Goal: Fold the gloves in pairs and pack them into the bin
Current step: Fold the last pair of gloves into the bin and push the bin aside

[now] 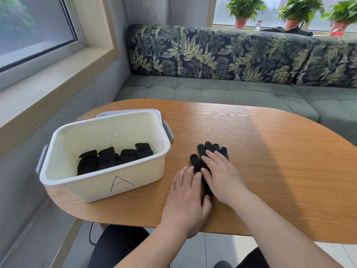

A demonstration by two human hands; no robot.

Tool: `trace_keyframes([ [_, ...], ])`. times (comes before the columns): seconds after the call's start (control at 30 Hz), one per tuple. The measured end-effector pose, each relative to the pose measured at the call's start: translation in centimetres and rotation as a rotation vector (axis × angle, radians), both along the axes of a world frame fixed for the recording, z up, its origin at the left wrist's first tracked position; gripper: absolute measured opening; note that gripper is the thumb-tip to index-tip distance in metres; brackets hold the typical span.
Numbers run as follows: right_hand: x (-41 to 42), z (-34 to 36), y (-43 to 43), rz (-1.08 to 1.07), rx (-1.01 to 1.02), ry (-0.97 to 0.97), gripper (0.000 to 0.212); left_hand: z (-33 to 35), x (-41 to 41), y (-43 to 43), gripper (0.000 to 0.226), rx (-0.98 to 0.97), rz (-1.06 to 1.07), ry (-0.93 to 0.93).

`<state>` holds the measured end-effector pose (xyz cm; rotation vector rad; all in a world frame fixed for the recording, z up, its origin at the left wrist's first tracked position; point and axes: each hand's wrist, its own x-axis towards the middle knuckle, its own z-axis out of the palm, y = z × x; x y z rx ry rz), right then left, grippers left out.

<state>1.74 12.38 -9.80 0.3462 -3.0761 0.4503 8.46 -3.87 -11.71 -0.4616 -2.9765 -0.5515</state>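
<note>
Now, in the white bin marked A, four folded glove pairs are sitting in a row. Just right of the bin, the left hand and then the right hand, both flat with straight fingers and gripping nothing, are pressing the black gloves onto the surface. This looks like flattening before the fold, so the next move probably calls for pinching the fingertips over toward the cuff.

An oval wooden table stands in a grey-walled corner, daylight falling across its top. Beyond its far edge runs a grey-green tufted sofa with dark leaf-print back cushions. Behind the sofa, potted plants line a bright window. To the table's left, a second window sits over a deep pale sill. Pale floor tiles show under its near edge
</note>
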Motion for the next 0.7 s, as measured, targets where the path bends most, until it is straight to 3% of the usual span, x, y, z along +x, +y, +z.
trace_keyframes([
  [0.07,-1.3,0.1,-0.1,0.013,0.096,-0.099,0.057,0.0,0.0,0.0,0.071,-0.004,-0.002,0.003],
  [0.23,-3.4,0.8,-1.0,-0.091,0.098,0.004,0.053,-0.1,-0.2,0.1,0.071,0.007,0.001,-0.005],
  [0.37,-4.6,-0.6,-1.4,-0.113,0.176,-0.133,0.07,-0.3,-0.3,0.1,0.07,0.01,0.0,0.004],
  [0.7,-5.8,-1.7,-1.5,-0.142,0.196,-0.176,0.074,0.0,-0.4,0.1,0.076,0.021,-0.002,-0.018],
])
